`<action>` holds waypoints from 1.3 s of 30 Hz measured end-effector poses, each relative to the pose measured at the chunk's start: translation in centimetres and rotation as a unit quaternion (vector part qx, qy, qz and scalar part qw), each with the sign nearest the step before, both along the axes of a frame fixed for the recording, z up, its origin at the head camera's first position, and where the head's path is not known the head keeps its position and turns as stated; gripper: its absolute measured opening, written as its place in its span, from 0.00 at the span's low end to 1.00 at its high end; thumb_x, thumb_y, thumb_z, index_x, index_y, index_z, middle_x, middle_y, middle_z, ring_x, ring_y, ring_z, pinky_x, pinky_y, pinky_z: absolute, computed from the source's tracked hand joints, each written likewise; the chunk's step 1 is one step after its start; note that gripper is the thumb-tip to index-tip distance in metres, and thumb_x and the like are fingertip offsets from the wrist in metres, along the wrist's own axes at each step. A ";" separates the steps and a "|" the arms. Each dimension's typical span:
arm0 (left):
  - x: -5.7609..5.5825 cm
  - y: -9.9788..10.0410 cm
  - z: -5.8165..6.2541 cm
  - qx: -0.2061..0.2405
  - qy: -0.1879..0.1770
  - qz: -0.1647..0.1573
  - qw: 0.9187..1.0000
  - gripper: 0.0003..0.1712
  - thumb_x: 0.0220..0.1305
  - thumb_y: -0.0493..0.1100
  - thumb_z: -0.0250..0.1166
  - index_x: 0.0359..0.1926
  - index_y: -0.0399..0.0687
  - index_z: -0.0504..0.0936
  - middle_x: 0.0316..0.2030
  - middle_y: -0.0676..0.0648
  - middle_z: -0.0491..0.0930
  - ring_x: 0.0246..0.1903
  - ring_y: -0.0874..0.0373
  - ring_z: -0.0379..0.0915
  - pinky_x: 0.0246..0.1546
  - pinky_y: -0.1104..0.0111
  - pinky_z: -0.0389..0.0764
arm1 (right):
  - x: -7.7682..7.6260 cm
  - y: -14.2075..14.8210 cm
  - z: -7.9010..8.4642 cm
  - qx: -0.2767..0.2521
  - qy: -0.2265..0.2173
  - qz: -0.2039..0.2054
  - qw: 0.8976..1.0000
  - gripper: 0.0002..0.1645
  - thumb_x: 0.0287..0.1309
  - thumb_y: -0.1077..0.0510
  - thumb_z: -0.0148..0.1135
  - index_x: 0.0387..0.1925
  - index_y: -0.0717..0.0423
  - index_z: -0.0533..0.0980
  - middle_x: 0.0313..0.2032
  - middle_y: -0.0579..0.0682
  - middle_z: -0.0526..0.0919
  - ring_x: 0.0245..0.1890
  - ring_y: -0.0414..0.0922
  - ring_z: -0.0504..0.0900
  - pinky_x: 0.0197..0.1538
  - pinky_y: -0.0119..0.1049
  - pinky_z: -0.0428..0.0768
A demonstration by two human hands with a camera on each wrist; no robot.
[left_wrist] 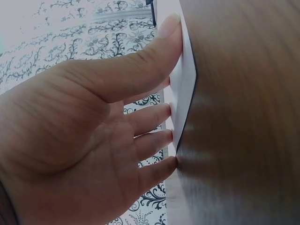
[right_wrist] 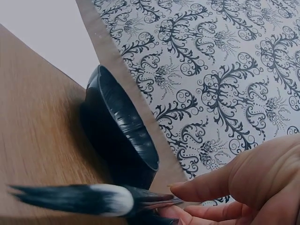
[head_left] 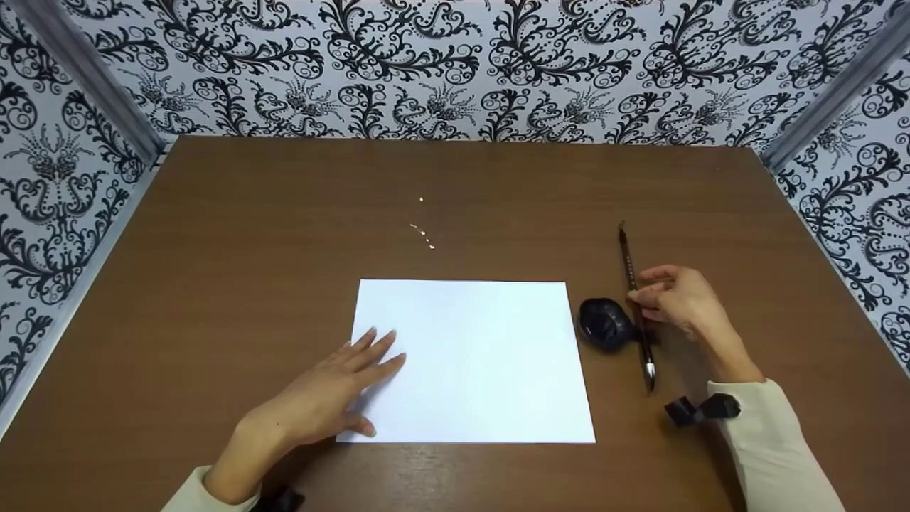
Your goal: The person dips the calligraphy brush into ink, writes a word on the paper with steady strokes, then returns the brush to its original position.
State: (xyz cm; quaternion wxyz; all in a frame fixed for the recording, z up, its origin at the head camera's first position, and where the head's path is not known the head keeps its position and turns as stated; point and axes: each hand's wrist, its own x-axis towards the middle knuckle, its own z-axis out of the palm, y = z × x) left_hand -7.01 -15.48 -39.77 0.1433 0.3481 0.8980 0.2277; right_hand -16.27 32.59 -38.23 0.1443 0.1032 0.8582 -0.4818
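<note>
A blank white sheet of paper [head_left: 469, 363] lies on the brown table. My left hand [head_left: 320, 395] rests with spread fingers on its left side; in the left wrist view, the fingertips [left_wrist: 165, 136] and thumb touch the sheet by its corner. To the right of the paper stands a small black bowl [head_left: 604, 323] with a short handle. My right hand [head_left: 682, 302] pinches a long dark paintbrush [head_left: 645, 352] by its handle, beside the bowl. Its bristles [right_wrist: 65, 199], dark with a white band at the base, point toward the near edge and look slightly split at the tip.
Several small pale marks [head_left: 423, 233] show on the tabletop [head_left: 213, 284] beyond the paper. Black-and-white patterned covering [head_left: 441, 71] surrounds the table at the back and sides. A black wrist-worn device [head_left: 702, 410] sits at the right cuff.
</note>
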 end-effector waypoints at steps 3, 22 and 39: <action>0.0 0.0 0.0 -0.002 -0.006 0.001 1.000 0.50 0.48 0.48 0.72 0.72 0.48 0.60 0.74 0.43 0.45 0.72 0.43 0.37 0.66 0.45 0.49 | 0.0 0.0 -0.1 0.005 0.002 -0.003 1.000 0.34 0.59 0.62 0.65 0.62 0.72 0.63 0.42 0.57 0.80 0.36 0.40 0.82 0.42 0.33 0.82; 0.0 0.1 -0.1 -0.001 -0.006 0.005 1.000 0.49 0.49 0.48 0.72 0.72 0.48 0.60 0.73 0.43 0.46 0.71 0.42 0.37 0.66 0.43 0.49 | 3.1 -0.5 5.7 -0.063 0.184 -0.042 0.980 0.30 0.57 0.64 0.66 0.60 0.65 0.66 0.34 0.44 0.80 0.31 0.36 0.83 0.37 0.31 0.83; 0.0 0.8 -0.1 -0.012 0.045 -0.003 0.999 0.48 0.46 0.48 0.72 0.69 0.44 0.65 0.71 0.39 0.52 0.70 0.40 0.44 0.64 0.44 0.57 | 3.8 -4.5 4.7 0.073 0.403 -0.050 0.911 0.20 0.56 0.69 0.64 0.48 0.68 0.69 0.39 0.53 0.80 0.37 0.35 0.80 0.42 0.23 0.78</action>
